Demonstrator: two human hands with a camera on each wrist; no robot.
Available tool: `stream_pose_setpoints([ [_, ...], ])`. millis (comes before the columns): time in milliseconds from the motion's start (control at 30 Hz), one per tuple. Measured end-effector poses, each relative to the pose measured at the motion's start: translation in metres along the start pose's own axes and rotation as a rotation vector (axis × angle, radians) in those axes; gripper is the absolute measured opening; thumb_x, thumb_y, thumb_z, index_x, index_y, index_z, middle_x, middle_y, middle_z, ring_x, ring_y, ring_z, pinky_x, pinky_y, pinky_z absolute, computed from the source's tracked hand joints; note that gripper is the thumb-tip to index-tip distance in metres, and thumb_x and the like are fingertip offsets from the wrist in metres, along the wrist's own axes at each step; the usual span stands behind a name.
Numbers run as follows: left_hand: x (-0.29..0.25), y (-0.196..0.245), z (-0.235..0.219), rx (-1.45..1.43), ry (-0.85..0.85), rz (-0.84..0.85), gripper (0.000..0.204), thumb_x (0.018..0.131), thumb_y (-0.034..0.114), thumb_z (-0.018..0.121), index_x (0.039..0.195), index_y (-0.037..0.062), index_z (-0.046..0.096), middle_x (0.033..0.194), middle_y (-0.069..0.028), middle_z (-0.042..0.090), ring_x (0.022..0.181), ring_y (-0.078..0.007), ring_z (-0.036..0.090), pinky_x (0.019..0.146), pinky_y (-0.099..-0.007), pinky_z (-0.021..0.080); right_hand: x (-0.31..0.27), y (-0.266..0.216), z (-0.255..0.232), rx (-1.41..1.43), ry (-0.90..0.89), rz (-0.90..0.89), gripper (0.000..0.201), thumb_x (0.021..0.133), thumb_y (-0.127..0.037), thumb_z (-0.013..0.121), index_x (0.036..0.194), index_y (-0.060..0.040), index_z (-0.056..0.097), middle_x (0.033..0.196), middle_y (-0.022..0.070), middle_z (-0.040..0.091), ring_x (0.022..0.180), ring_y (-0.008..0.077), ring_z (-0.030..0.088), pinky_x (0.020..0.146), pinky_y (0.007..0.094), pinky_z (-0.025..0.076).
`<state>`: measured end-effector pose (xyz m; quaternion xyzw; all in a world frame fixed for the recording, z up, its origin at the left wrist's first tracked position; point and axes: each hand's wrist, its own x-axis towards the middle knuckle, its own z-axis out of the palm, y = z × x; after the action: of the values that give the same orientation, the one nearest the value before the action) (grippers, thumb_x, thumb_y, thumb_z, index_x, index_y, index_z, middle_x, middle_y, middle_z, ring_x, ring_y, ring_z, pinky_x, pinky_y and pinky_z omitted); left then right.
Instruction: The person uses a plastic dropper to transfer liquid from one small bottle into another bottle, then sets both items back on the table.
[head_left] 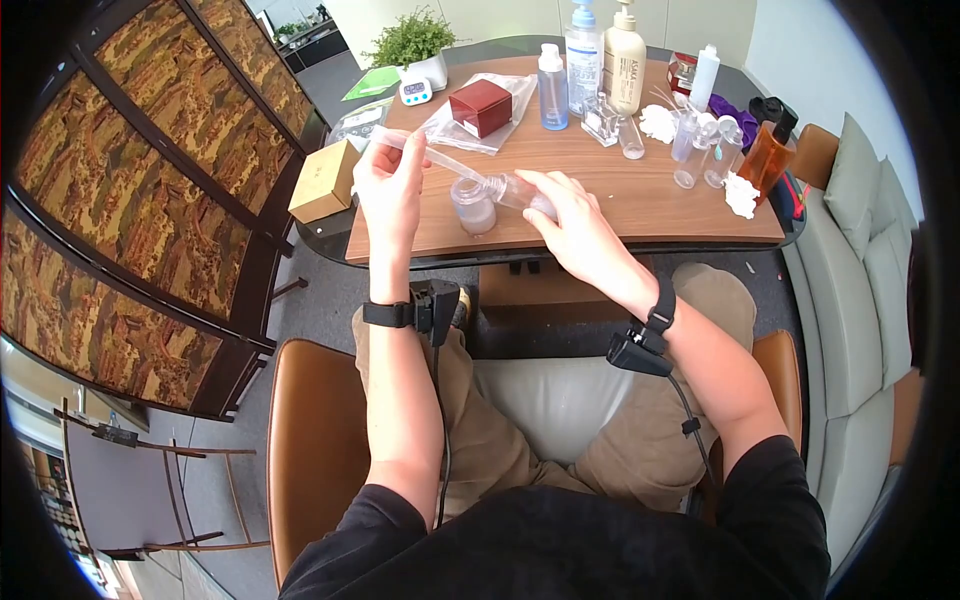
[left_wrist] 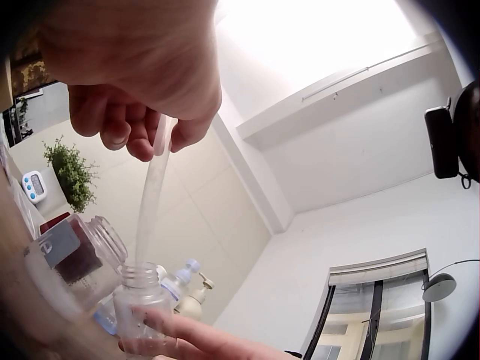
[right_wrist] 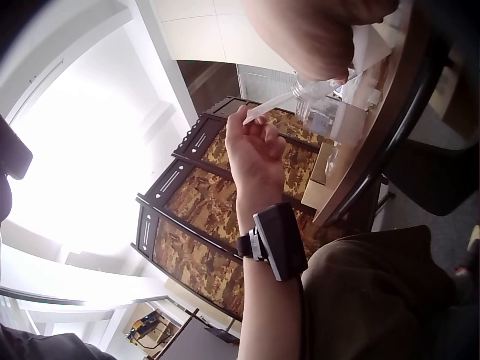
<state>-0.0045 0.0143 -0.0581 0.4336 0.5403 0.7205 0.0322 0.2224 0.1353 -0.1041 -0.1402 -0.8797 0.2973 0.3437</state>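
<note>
My left hand (head_left: 392,190) pinches a translucent plastic pipette (head_left: 452,163) by its upper end, above the table's front edge. The pipette slants down to the right, its lower end in the mouth of a small clear bottle (left_wrist: 137,289). My right hand (head_left: 580,228) holds that bottle around its body, tilted with the neck towards the left. Just left of the bottle, a wider clear open jar (head_left: 474,212) stands on the table with cloudy contents low inside. In the left wrist view the bottle's neck overlaps the jar's edge.
Pump bottles (head_left: 622,65) and a blue bottle (head_left: 553,90) stand at the back. Small clear bottles (head_left: 688,160), crumpled tissue (head_left: 741,195) and an amber bottle (head_left: 770,158) are at the right. A dark red box (head_left: 481,108) and a cardboard box (head_left: 325,182) lie left.
</note>
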Motion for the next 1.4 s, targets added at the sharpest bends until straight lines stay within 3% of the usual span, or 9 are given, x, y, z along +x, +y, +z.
stream_pose_setpoints([
  [167, 0.000, 0.005, 0.001, -0.027, 0.018, -0.033, 0.017, 0.107, 0.020, 0.078, 0.099, 0.0056, 0.073, 0.076, 0.0022, 0.069, 0.059, -0.0003, 0.050, 0.052, -0.0212, 0.036, 0.000, 0.000, 0.000, 0.004, 0.003, 0.001, 0.048, 0.103, -0.009, 0.069, 0.150, -0.0038, 0.062, 0.133, 0.0185, 0.067, 0.129, 0.0372, 0.062, 0.111, 0.0521, 0.046],
  [233, 0.000, 0.003, 0.000, -0.010, 0.004, -0.032, 0.011, 0.109, 0.015, 0.073, 0.107, 0.0041, 0.073, 0.082, 0.0007, 0.070, 0.056, -0.0005, 0.044, 0.049, -0.0207, 0.029, 0.000, 0.001, 0.000, 0.006, 0.002, -0.001, 0.047, 0.103, -0.009, 0.070, 0.150, -0.0037, 0.062, 0.132, 0.0184, 0.067, 0.128, 0.0371, 0.062, 0.111, 0.0519, 0.046],
  [667, 0.001, 0.005, -0.005, -0.015, 0.025, -0.035, 0.017, 0.109, 0.018, 0.073, 0.097, 0.0058, 0.071, 0.078, 0.0013, 0.068, 0.054, -0.0011, 0.043, 0.048, -0.0213, 0.027, 0.000, -0.001, -0.001, 0.006, -0.008, 0.005, 0.048, 0.104, -0.009, 0.069, 0.150, -0.0040, 0.061, 0.133, 0.0181, 0.067, 0.129, 0.0368, 0.061, 0.112, 0.0520, 0.045],
  [733, 0.002, 0.005, -0.009, -0.062, 0.034, -0.051, 0.015, 0.107, 0.017, 0.076, 0.100, 0.0037, 0.073, 0.079, -0.0011, 0.070, 0.056, -0.0014, 0.046, 0.051, -0.0214, 0.034, 0.000, -0.001, -0.001, 0.015, -0.010, 0.014, 0.048, 0.104, -0.010, 0.069, 0.151, -0.0040, 0.061, 0.133, 0.0181, 0.067, 0.130, 0.0367, 0.061, 0.113, 0.0523, 0.045],
  [1033, 0.005, 0.002, -0.021, -0.164, 0.133, -0.008, 0.013, 0.108, 0.015, 0.073, 0.103, 0.0042, 0.071, 0.078, -0.0008, 0.067, 0.057, -0.0020, 0.047, 0.051, -0.0214, 0.034, -0.001, 0.000, 0.000, 0.009, -0.002, 0.006, 0.048, 0.104, -0.010, 0.069, 0.151, -0.0039, 0.061, 0.133, 0.0183, 0.067, 0.130, 0.0370, 0.061, 0.112, 0.0526, 0.045],
  [1167, 0.004, 0.002, -0.019, -0.074, 0.139, 0.037, 0.012, 0.108, 0.014, 0.073, 0.102, 0.0042, 0.070, 0.079, -0.0008, 0.068, 0.057, -0.0019, 0.047, 0.052, -0.0212, 0.034, 0.000, 0.000, 0.000, 0.007, -0.009, 0.011, 0.048, 0.104, -0.010, 0.069, 0.151, -0.0037, 0.061, 0.132, 0.0184, 0.067, 0.129, 0.0371, 0.061, 0.112, 0.0527, 0.046],
  [1400, 0.004, -0.002, -0.015, 0.002, 0.112, 0.090, 0.011, 0.108, 0.011, 0.073, 0.101, 0.0022, 0.071, 0.084, -0.0006, 0.070, 0.072, -0.0046, 0.061, 0.067, -0.0229, 0.049, 0.000, -0.001, -0.001, 0.006, -0.011, 0.018, 0.048, 0.104, -0.010, 0.069, 0.150, -0.0037, 0.061, 0.132, 0.0183, 0.067, 0.129, 0.0371, 0.061, 0.111, 0.0527, 0.046],
])
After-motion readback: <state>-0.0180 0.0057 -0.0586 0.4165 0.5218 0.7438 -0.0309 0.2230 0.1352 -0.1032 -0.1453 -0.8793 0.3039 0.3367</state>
